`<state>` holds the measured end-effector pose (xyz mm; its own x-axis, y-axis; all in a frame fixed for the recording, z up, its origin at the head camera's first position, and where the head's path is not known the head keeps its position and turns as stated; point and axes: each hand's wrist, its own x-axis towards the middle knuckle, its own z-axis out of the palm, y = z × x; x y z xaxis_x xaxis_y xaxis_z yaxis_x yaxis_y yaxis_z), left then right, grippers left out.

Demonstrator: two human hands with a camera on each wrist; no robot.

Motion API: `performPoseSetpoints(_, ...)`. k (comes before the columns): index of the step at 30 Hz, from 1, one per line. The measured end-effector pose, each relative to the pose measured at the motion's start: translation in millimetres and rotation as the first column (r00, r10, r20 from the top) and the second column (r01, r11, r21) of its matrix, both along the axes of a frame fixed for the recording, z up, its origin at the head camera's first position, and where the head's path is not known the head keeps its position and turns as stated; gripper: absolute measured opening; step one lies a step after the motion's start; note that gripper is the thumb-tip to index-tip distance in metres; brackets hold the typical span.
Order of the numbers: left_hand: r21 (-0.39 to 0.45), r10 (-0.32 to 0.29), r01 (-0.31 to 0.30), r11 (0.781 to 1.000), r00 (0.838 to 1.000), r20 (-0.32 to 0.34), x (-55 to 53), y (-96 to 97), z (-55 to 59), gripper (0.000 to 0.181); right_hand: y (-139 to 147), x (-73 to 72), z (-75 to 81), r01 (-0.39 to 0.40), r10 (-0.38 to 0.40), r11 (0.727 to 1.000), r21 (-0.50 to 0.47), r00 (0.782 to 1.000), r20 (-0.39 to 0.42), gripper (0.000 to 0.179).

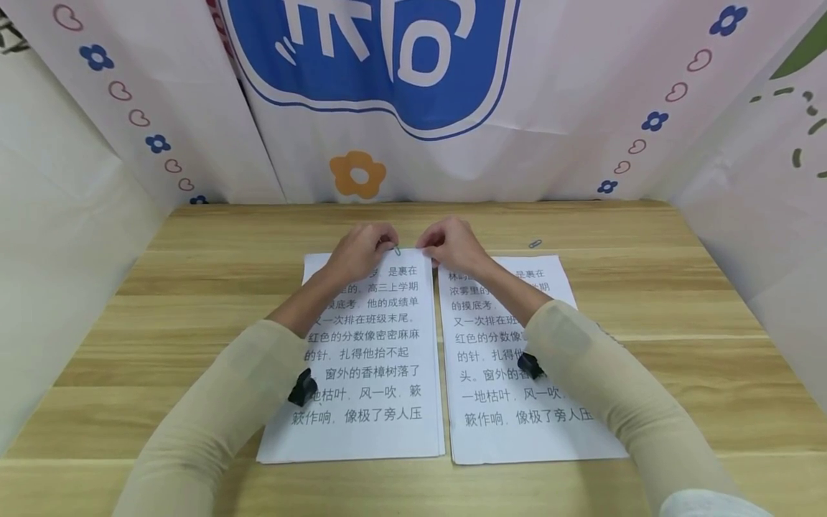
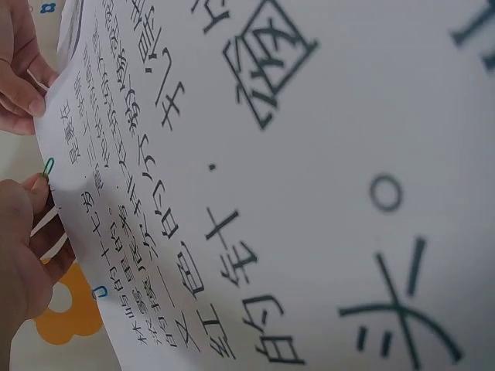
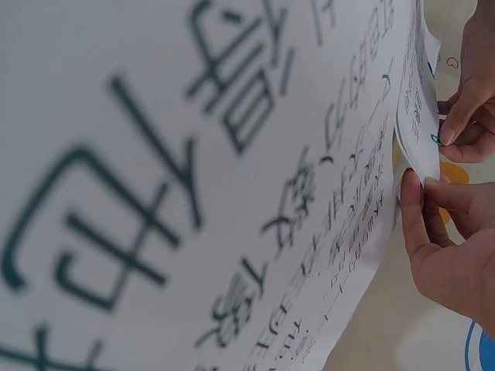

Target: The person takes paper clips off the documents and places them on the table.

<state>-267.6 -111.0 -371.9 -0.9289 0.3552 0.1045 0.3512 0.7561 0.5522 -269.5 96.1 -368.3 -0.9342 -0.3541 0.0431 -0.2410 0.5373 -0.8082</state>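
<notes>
My left hand [image 1: 359, 251] pinches a green paper clip [image 2: 48, 167] at the top edge of the left stack of printed paper [image 1: 371, 337]. The clip sits over the paper's edge; how far is partly hidden by my fingertips. A blue paper clip [image 2: 99, 292] is on that same edge, further left. With thumb and fingers, my right hand [image 1: 455, 244] pinches the top right corner of the left stack, seen closely in the right wrist view. Under my right forearm lies the right stack of printed paper [image 1: 517, 431], close beside the left one.
Another blue paper clip [image 1: 535, 244] lies on the wooden table [image 1: 678, 323] beyond the right stack. Printed white sheeting [image 1: 568, 93] hangs behind the table and along both sides. Dark wrist mounts [image 1: 302, 388] sit on both forearms.
</notes>
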Motion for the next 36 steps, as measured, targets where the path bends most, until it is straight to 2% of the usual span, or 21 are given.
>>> performPoseSetpoints(5, 0.009, 0.013, -0.013, 1.0, 1.0, 0.009, 0.9, -0.5, 0.8, 0.015, -0.9, 0.3, 0.9, 0.002, -0.002, 1.0, 0.003, 1.0, 0.002, 0.012)
performPoseSetpoints(12, 0.09, 0.049, -0.055, 0.994, 0.997, 0.063, 0.7, 0.5, 0.7, 0.014, -0.9, 0.8, 2.0, -0.003, 0.003, 1.0, 0.005, 1.0, -0.004, 0.013)
performPoseSetpoints(21, 0.166, 0.072, -0.083, 0.983, 0.995, 0.071, -2.6, 1.5, -1.4, 0.012, -1.3, 1.2, 3.4, 0.002, -0.001, 1.0, -0.008, 1.0, 0.01, 0.014)
performPoseSetpoints(36, 0.194, 0.107, -0.123, 0.973, 0.99, 0.094, 0.3, 1.9, 0.5, 0.013, -1.5, -0.5, 2.5, 0.002, -0.002, 1.0, -0.001, 1.0, -0.011, 0.013)
